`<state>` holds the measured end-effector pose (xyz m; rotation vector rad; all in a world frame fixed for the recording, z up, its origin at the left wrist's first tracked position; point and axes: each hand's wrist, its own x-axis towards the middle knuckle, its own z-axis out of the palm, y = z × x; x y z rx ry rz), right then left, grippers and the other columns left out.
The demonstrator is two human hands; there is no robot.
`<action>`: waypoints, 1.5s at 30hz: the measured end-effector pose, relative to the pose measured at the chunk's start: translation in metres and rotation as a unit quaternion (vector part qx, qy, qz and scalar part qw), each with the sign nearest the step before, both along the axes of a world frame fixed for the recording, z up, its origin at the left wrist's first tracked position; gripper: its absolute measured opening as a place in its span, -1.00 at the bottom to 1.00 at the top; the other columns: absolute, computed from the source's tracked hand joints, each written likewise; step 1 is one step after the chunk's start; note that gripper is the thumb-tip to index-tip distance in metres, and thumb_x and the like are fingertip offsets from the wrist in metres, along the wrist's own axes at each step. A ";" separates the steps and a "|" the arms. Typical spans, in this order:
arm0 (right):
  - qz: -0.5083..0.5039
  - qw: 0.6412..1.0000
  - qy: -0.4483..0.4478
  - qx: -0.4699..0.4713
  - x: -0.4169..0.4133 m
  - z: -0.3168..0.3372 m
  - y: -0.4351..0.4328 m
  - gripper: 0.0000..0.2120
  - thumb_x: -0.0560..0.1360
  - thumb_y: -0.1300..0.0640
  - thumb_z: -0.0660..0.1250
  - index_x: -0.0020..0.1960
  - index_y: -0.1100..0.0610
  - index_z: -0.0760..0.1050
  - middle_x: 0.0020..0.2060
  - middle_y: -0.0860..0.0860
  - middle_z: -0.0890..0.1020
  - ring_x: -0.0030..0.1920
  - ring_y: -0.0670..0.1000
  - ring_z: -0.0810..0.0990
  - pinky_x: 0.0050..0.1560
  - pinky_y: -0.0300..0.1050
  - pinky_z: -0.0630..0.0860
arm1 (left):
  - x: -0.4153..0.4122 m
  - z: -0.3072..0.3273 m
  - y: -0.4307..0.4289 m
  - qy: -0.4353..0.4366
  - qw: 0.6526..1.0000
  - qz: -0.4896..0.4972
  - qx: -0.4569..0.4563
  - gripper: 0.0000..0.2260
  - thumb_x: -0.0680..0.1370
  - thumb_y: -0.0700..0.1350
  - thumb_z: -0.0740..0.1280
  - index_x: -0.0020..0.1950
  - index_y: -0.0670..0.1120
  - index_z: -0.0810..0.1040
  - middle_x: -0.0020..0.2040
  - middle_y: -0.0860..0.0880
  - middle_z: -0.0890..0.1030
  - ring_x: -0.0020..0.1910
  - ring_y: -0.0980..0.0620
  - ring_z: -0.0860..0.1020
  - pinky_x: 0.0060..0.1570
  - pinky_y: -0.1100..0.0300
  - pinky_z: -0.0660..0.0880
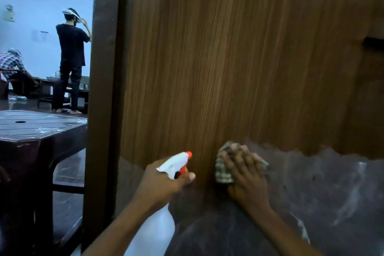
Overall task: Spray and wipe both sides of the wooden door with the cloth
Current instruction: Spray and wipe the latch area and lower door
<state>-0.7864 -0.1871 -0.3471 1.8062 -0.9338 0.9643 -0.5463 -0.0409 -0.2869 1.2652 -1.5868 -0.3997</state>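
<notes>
1. The wooden door [228, 58] fills the view, its grain running vertically, worn grey along the bottom.
2. Low on the door, the right hand [247, 174] presses a checked cloth [223, 169] flat against it.
3. Left of the cloth, the left hand [164, 181] grips a white spray bottle [153, 230], orange nozzle toward the door; no label readable.
4. Left of the door: a dark frame [104, 89] and a brown table [31, 129].

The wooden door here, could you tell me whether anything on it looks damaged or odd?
Yes. The lower part of the wooden door has lost its wood-grain finish: a ragged-edged grey patch with whitish streaks runs along the bottom. The right hand presses the cloth beside it.
</notes>
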 end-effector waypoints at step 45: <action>-0.046 0.994 -0.065 0.076 -0.180 -0.027 -0.016 -0.21 0.51 -0.01 0.34 0.60 -0.01 -0.02 0.59 0.06 0.02 0.58 0.16 0.00 0.50 0.25 0.11 | -0.209 -0.010 -0.033 0.041 0.989 -0.142 0.009 -0.68 0.42 0.06 0.40 0.01 0.34 0.31 0.10 0.20 0.47 0.08 0.02 0.56 0.10 0.16 0.54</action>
